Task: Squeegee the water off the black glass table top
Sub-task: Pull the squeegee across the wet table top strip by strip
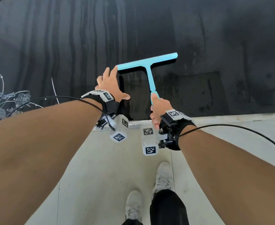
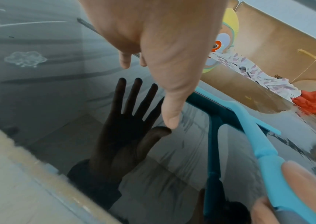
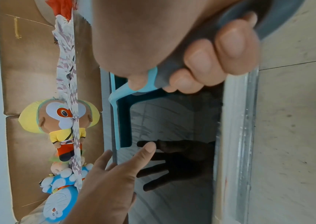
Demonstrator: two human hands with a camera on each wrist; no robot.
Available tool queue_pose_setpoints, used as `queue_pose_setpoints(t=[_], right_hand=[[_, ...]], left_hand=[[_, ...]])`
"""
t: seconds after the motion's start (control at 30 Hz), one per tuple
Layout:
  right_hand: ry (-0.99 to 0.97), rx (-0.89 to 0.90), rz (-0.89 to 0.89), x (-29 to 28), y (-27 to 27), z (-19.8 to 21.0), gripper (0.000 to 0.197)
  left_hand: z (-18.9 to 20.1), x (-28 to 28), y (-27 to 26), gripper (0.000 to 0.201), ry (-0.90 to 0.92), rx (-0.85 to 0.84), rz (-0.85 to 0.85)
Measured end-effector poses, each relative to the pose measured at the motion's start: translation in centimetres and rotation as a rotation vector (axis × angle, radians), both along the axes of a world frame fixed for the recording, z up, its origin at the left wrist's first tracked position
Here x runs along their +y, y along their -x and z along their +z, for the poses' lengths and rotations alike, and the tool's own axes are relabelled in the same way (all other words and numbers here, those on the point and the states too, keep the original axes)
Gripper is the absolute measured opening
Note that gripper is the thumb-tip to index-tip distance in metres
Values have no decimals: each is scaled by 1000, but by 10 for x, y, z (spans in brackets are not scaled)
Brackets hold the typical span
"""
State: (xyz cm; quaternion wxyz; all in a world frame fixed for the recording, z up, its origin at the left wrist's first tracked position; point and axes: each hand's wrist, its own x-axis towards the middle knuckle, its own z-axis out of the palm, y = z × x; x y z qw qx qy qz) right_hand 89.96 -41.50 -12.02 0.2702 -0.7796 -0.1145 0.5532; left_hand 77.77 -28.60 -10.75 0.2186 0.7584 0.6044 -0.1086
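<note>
The black glass table top (image 1: 68, 46) fills the upper head view and is streaked with water. A light blue T-shaped squeegee (image 1: 150, 73) lies with its blade on the glass, and its handle points back at me. My right hand (image 1: 157, 111) grips the handle's grey end (image 3: 195, 63), with the thumb along the top. My left hand (image 1: 110, 83) is open with its fingers spread, just left of the blade's left end. Its thumb tip (image 2: 170, 122) meets its own reflection on the glass. The squeegee (image 2: 258, 133) runs along the right of the left wrist view.
The table's near edge (image 1: 222, 116) has a pale metal strip, with light floor tiles and my white shoes (image 1: 163, 176) below it. A white floral print (image 1: 5, 101) marks the glass at the left. Beyond the far edge a tan sofa (image 3: 30, 68) holds plush toys (image 3: 61, 121).
</note>
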Motion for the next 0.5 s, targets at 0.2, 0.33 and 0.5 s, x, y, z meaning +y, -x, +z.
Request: queue_pose_setpoints(t=[0.2, 0.33, 0.5], right_hand=[[-35, -22, -58, -31, 34, -9, 58], [-46, 4, -62, -55, 54, -8, 49], [-15, 4, -121, -84, 66, -12, 53]], left_hand=[[-9, -35, 26, 130, 71, 28, -38], [-15, -59, 42, 111, -55, -67, -44], [-24, -87, 55, 80, -203, -144, -73]])
